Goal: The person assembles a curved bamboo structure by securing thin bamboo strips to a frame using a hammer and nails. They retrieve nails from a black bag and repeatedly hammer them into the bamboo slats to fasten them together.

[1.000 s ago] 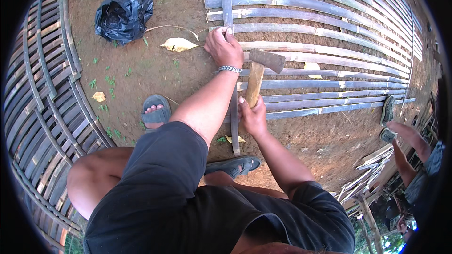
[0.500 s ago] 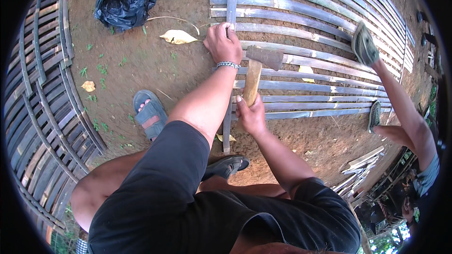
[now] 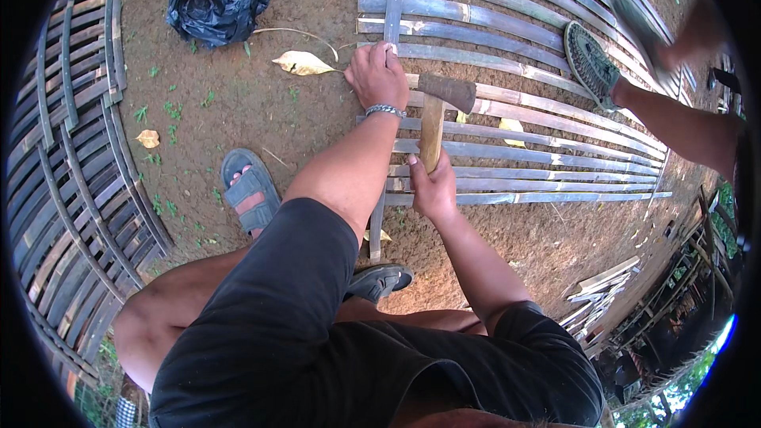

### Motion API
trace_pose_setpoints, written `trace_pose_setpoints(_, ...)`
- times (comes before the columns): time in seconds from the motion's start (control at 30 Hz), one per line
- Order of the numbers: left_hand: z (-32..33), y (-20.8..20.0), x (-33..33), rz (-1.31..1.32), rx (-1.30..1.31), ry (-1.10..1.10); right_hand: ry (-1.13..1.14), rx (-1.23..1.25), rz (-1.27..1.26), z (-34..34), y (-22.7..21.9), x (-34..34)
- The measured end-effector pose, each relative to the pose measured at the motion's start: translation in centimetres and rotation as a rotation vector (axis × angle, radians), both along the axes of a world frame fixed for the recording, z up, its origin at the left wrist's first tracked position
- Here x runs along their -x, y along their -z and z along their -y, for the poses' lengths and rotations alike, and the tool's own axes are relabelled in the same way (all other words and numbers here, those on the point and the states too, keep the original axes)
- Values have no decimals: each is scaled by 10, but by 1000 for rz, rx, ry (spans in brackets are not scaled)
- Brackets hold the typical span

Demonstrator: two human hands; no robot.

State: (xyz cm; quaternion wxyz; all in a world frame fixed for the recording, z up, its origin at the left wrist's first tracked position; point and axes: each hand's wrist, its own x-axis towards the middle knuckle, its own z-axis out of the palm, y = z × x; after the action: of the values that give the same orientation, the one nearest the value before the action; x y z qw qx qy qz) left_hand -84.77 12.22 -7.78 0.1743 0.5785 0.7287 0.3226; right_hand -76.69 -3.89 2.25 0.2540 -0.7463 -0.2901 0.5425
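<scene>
The right hand [image 3: 434,186] is wrapped round the hammer [image 3: 432,128], low on its handle; the left hand [image 3: 376,78] rests on the crosswise strip [image 3: 395,0], though I cannot tell whether its fingers pinch anything. The strip lies over the slats [image 3: 444,8], near their left ends. Best to press it flat, keep knuckles clear of the hammer, and mind the other person's shoe [image 3: 593,63] over the slats.

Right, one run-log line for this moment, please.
left hand: on crosspiece | right hand: holding hatchet | bamboo slats: beneath crosspiece | open black bag: on ground
</scene>
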Motion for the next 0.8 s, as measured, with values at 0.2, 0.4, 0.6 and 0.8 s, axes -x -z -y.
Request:
trace_pose_setpoints(0.2,0,-3,-3,36,35,2,12,-48,59,4,18,-6)
trace_pose_setpoints(0.4,-2,-1,-1,33,-29,-11,-229,4,193,-25,-9,-10)
trace_pose_setpoints(0.6,-2,-4,-2,16,-37,-16,-248,-146,207,-44,-10,-26)
trace_pose_setpoints(0.8,-2,-6,-2,57,-29,-30,-423,-145,340,-62,-19,-34)
